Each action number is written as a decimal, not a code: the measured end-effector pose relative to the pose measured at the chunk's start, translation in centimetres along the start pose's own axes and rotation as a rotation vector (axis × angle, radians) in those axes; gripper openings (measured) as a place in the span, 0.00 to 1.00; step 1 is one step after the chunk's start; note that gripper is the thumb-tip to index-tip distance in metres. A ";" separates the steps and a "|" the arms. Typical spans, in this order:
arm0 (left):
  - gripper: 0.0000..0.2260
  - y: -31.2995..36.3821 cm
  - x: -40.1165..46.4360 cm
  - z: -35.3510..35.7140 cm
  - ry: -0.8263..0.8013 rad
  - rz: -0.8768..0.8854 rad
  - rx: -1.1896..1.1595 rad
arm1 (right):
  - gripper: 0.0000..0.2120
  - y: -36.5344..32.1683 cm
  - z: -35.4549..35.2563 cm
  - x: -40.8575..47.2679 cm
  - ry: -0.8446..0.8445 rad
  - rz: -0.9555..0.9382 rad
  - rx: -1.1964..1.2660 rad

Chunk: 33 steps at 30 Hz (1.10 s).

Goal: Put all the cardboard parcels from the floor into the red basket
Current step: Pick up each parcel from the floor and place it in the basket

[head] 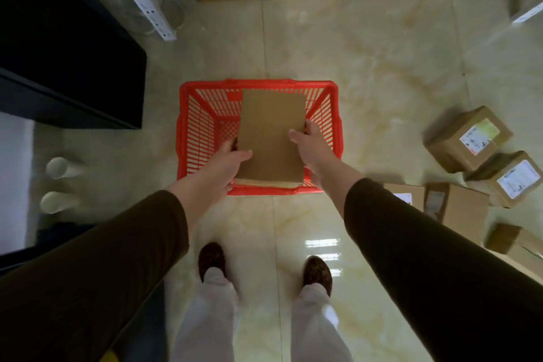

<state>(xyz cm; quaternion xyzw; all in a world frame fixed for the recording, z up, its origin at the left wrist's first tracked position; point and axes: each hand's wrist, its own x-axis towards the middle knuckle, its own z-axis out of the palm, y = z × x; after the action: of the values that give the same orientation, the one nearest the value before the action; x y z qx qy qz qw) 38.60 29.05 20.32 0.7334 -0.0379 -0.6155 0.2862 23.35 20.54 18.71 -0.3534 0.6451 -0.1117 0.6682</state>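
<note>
Both hands' fingers (297, 136) clasping cardboard parcel (271, 132) between them, over red basket (188, 126).

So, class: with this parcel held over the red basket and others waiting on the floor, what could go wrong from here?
1. Both hands, left and right, grip only the edges of the flat parcel; it might slip and drop hard.
2. It spans much of the red basket; laid flat, it may leave little room for the labelled parcels nearby.
3. The glossy floor could be slippery.
</note>
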 end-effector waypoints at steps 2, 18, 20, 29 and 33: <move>0.24 -0.2 1.0 -2.4 -0.007 -0.039 -0.037 | 0.27 -0.1 2.7 0.3 0.020 0.029 -0.007; 0.19 3.8 11.6 -10.2 -0.041 0.035 0.247 | 0.30 0.4 8.0 7.0 0.031 0.090 -0.112; 0.16 3.9 13.2 -10.2 -0.001 0.069 0.261 | 0.27 1.0 7.9 7.9 0.061 0.122 -0.044; 0.32 2.4 18.3 -10.2 0.075 0.135 0.121 | 0.29 6.6 7.4 11.1 0.062 0.123 -0.120; 0.29 2.5 20.5 -10.1 -0.007 0.224 0.282 | 0.32 7.6 8.5 12.4 0.017 0.197 -0.040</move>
<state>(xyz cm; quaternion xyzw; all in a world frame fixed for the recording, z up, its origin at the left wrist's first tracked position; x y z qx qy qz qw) 53.59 22.40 4.22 0.7552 -0.2063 -0.5710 0.2472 30.78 21.32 3.64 -0.3006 0.6843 -0.0355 0.6634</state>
